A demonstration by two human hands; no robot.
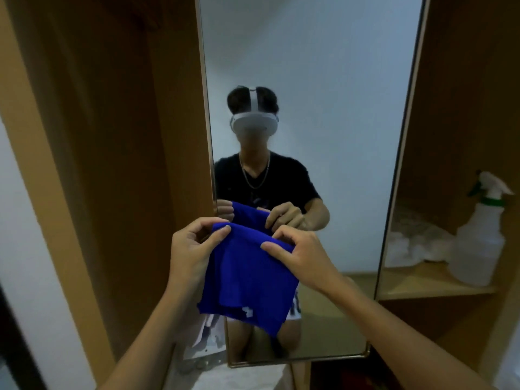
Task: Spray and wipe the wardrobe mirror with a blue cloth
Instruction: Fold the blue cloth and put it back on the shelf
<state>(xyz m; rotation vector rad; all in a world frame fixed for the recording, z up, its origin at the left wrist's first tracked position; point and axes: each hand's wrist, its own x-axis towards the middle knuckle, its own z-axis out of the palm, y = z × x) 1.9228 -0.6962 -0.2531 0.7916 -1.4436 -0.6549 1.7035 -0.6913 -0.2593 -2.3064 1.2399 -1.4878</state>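
A bright blue cloth [247, 280] hangs folded in front of the lower half of the tall wardrobe mirror [323, 80]. My left hand [194, 249] pinches its top left corner between thumb and fingers. My right hand [295, 249] grips its top right edge. The cloth hangs a little away from the glass, and the mirror shows its reflection with both hands. A translucent white spray bottle [478, 243] with a green collar stands upright on the wooden shelf [422, 282] to the right of the mirror, out of both hands.
Brown wardrobe panels [112, 136] flank the mirror on both sides. White crumpled plastic [413, 246] lies on the shelf behind the bottle. A white wall [28, 249] runs along the far left. Below the mirror sits a pale surface [239, 378] with some papers.
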